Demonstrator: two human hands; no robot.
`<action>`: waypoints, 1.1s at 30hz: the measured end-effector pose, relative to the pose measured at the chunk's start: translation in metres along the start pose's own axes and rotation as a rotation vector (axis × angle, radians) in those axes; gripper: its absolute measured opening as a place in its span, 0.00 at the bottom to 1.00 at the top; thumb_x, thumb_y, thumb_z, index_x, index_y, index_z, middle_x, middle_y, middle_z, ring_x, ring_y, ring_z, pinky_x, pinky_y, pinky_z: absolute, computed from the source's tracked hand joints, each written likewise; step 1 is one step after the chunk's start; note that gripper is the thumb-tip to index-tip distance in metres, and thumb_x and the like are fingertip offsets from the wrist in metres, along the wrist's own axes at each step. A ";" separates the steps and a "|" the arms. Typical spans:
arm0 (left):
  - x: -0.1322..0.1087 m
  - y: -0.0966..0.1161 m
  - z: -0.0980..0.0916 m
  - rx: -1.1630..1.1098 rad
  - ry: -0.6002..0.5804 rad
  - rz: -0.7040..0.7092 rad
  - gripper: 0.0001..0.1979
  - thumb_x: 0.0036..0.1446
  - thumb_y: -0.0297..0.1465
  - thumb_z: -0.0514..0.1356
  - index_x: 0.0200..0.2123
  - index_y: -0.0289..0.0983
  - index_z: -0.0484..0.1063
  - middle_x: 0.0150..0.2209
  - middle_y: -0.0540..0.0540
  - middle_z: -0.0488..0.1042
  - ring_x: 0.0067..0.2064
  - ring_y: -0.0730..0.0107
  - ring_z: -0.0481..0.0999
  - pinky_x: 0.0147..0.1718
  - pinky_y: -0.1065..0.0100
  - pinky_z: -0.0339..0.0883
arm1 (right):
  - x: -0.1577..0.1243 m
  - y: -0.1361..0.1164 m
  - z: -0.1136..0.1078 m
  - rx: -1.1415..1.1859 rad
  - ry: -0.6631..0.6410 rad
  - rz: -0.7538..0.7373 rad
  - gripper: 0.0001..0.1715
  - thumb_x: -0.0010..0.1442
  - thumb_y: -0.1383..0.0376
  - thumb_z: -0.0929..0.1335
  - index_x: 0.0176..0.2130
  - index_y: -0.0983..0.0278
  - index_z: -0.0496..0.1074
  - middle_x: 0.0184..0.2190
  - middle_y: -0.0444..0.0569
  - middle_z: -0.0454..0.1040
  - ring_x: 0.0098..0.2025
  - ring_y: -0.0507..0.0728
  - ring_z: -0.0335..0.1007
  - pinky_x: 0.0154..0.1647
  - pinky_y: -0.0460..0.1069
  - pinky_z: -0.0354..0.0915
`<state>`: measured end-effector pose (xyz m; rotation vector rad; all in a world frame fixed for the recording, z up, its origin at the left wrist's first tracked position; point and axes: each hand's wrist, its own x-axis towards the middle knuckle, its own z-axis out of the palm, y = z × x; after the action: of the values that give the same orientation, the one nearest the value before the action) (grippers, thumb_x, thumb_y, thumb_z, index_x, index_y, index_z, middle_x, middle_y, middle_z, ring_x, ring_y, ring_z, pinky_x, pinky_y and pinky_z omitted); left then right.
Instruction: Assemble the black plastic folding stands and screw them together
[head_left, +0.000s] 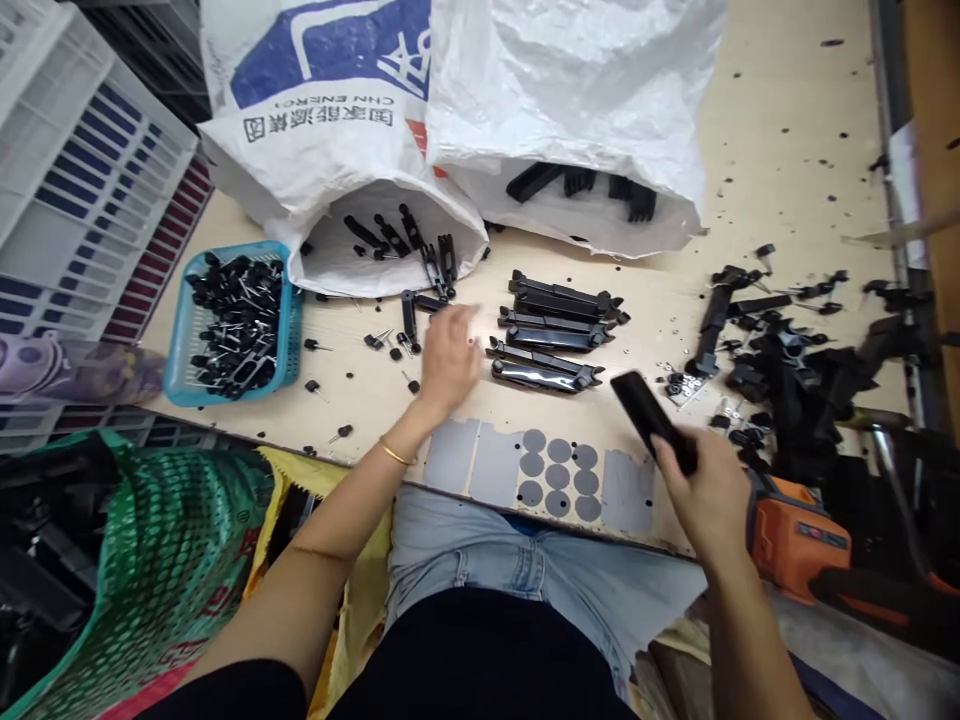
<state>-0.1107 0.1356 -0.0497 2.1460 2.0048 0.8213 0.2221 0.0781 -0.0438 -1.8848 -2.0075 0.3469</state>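
In my right hand [709,490] is a long black plastic piece [637,400], flat and rounded at the far end, held tilted above the table's front right part. My left hand [450,365] is over the middle of the table, fingers loosely bent, apart and slightly blurred, with nothing visible in them. Just beyond its fingertips lie black hinged parts [409,318], at the mouth of a white sack [337,190]. Right of that hand, several long black clip-ended assemblies [551,335] lie side by side in a stack of rows.
A blue basket [292,330] of black-headed screws stands left. A second white sack [570,100] holds black parts. Grey discs and patches [559,475] mark the front edge. An orange power tool [799,535] and piled black parts [780,370] sit right. A green bag [172,560] is lower left.
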 end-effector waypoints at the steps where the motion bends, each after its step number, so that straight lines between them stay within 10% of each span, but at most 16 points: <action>1: 0.004 -0.016 -0.008 0.047 0.018 -0.128 0.23 0.59 0.26 0.52 0.58 0.32 0.58 0.54 0.33 0.65 0.58 0.52 0.63 0.58 0.51 0.58 | -0.020 0.003 0.000 -0.026 -0.023 -0.070 0.21 0.62 0.50 0.61 0.39 0.65 0.68 0.32 0.53 0.70 0.37 0.61 0.64 0.39 0.53 0.60; 8: 0.036 -0.076 -0.036 0.195 -0.120 -0.618 0.25 0.53 0.27 0.60 0.55 0.29 0.62 0.47 0.33 0.70 0.50 0.48 0.70 0.51 0.52 0.64 | -0.046 -0.021 0.025 -0.158 -0.184 -0.133 0.23 0.63 0.49 0.59 0.42 0.65 0.66 0.35 0.56 0.70 0.38 0.62 0.66 0.37 0.53 0.62; 14: -0.027 -0.012 -0.050 0.087 -0.168 -0.238 0.14 0.58 0.33 0.58 0.47 0.37 0.73 0.35 0.44 0.70 0.38 0.60 0.70 0.37 0.62 0.66 | -0.026 -0.062 0.020 -0.068 -0.444 0.028 0.14 0.63 0.57 0.62 0.44 0.63 0.66 0.40 0.53 0.71 0.39 0.61 0.69 0.30 0.50 0.61; 20: -0.109 0.068 0.025 -0.239 -0.281 0.055 0.14 0.62 0.33 0.56 0.48 0.35 0.74 0.32 0.46 0.68 0.34 0.67 0.68 0.34 0.67 0.65 | -0.040 -0.089 0.045 0.038 -0.405 0.060 0.25 0.62 0.62 0.61 0.58 0.64 0.60 0.47 0.56 0.67 0.42 0.62 0.70 0.34 0.53 0.67; 24: -0.117 0.071 0.051 -0.170 -0.202 0.054 0.15 0.63 0.34 0.55 0.49 0.35 0.72 0.31 0.46 0.66 0.34 0.66 0.66 0.35 0.65 0.63 | -0.046 -0.089 0.059 0.132 -0.315 0.007 0.25 0.60 0.66 0.61 0.57 0.66 0.60 0.44 0.56 0.66 0.44 0.62 0.69 0.41 0.54 0.69; 33: -0.104 0.061 0.045 -0.155 -0.355 0.111 0.16 0.63 0.32 0.55 0.51 0.34 0.70 0.33 0.46 0.66 0.36 0.66 0.67 0.37 0.66 0.64 | -0.047 -0.086 0.064 0.184 -0.271 -0.116 0.28 0.57 0.69 0.60 0.58 0.68 0.59 0.43 0.57 0.65 0.46 0.62 0.66 0.48 0.55 0.68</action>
<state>-0.0352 0.0419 -0.0952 2.1495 1.6095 0.5386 0.1196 0.0291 -0.0699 -1.6745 -2.1587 0.7626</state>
